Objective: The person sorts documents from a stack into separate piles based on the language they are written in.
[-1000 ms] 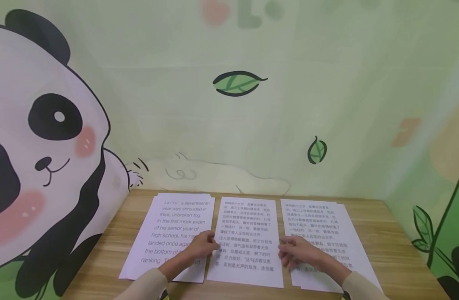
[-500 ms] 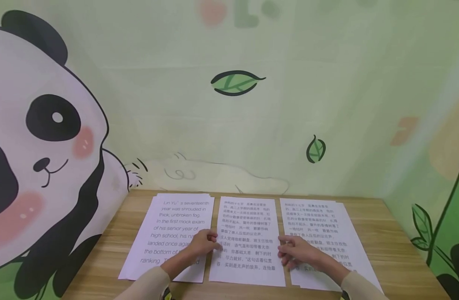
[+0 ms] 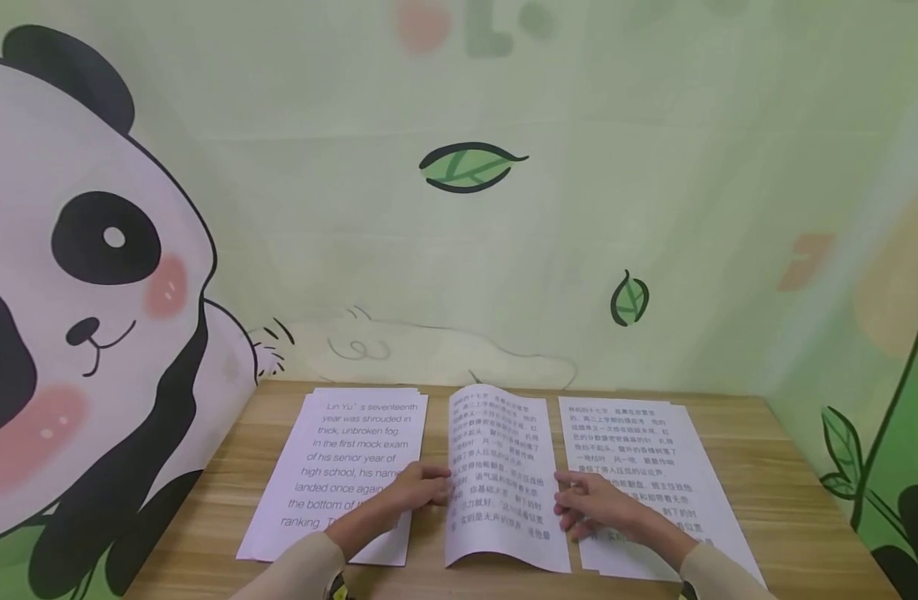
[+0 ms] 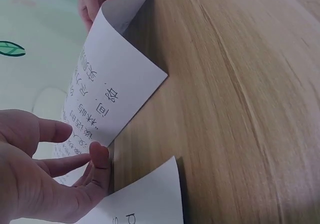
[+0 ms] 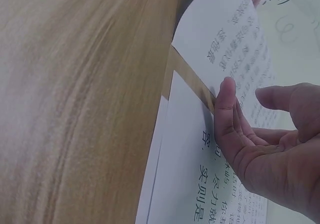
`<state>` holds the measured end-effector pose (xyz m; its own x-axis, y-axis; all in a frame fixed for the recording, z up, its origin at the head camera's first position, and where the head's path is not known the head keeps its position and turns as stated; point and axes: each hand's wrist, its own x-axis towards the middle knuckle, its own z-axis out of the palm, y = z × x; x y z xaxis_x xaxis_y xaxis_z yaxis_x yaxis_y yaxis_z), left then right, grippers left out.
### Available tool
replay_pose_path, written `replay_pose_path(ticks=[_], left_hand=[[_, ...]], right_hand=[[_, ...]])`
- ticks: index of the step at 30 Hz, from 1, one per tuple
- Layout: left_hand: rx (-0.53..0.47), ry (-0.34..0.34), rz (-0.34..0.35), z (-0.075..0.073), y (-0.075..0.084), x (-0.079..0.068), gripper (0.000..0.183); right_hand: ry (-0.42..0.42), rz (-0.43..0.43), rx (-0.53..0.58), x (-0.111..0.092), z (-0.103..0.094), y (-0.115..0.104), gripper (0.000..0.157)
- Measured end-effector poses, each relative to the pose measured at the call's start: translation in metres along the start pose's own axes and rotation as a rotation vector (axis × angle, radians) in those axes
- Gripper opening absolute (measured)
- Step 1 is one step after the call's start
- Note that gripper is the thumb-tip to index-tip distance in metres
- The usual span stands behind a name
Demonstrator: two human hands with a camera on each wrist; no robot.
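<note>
In the head view, a sheet of paper [image 3: 500, 475] printed with Chinese text lies between both hands, bowed upward along its left part. My left hand [image 3: 417, 487] touches its left edge with the fingertips; in the left wrist view the thumb of that left hand [image 4: 45, 179] stands apart from the fingers. At the sheet's right edge is my right hand [image 3: 594, 504], its fingertips against or very close to the edge. The right wrist view has the right hand [image 5: 275, 144] with thumb and fingers apart, below the arched sheet [image 5: 215, 29].
A pile of English-printed sheets [image 3: 339, 458] lies on the left, partly under the left forearm. Another pile with Chinese text [image 3: 624, 450] lies on the right, under the right hand and forearm. The wooden table [image 3: 279, 575] meets a panda-printed backdrop [image 3: 504, 250] at its far edge.
The middle sheet's left edge has moved right, and the sheet, flat before, now bows upward. My left hand has shifted slightly right with it. The right hand has stayed nearly still.
</note>
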<state>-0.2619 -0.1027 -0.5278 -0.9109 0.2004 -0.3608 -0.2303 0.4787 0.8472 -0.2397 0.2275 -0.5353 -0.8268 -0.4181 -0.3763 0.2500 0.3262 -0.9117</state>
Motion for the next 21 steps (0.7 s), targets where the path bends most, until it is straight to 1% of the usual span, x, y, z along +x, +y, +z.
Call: replay_pose_path(ticks=[2, 4, 5, 7, 10, 11, 12, 13, 15, 17, 19, 21], left_hand=[[0.019, 0.003, 0.012, 0.001, 0.0, 0.0, 0.047], [0.074, 0.028, 0.038, 0.001, 0.0, 0.0, 0.047], [0.106, 0.036, 0.064, 0.0, -0.001, -0.001, 0.047], [0.191, 0.057, 0.143, -0.003, -0.003, -0.001, 0.049], [0.311, 0.098, 0.288, -0.009, -0.007, 0.002, 0.055], [0.362, 0.118, 0.344, -0.011, -0.009, 0.003, 0.058], [0.413, 0.15, 0.383, -0.012, -0.01, 0.006, 0.06], [0.462, 0.183, 0.407, -0.012, -0.012, 0.008, 0.063], [0.563, 0.24, 0.423, -0.013, -0.014, 0.012, 0.072], [0.648, 0.269, 0.405, -0.015, -0.016, 0.014, 0.081], [0.691, 0.258, 0.368, -0.015, -0.018, 0.016, 0.089], [0.716, 0.238, 0.348, -0.015, -0.018, 0.018, 0.094]], right_hand=[[0.006, 0.004, -0.006, 0.0, -0.001, 0.0, 0.07], [0.025, 0.006, -0.037, 0.0, -0.001, 0.0, 0.069], [0.038, -0.003, -0.062, 0.0, -0.003, 0.0, 0.069], [0.074, -0.052, -0.154, 0.0, -0.006, -0.001, 0.067], [0.158, -0.171, -0.342, 0.0, -0.014, -0.003, 0.065], [0.193, -0.206, -0.412, 0.002, -0.016, -0.003, 0.064], [0.223, -0.237, -0.476, 0.003, -0.018, -0.003, 0.064], [0.25, -0.259, -0.531, 0.004, -0.019, -0.003, 0.064], [0.287, -0.275, -0.64, 0.007, -0.019, -0.001, 0.066], [0.303, -0.256, -0.721, 0.012, -0.018, 0.0, 0.071], [0.319, -0.218, -0.776, 0.015, -0.015, 0.001, 0.076], [0.34, -0.173, -0.808, 0.018, -0.012, 0.002, 0.081]])
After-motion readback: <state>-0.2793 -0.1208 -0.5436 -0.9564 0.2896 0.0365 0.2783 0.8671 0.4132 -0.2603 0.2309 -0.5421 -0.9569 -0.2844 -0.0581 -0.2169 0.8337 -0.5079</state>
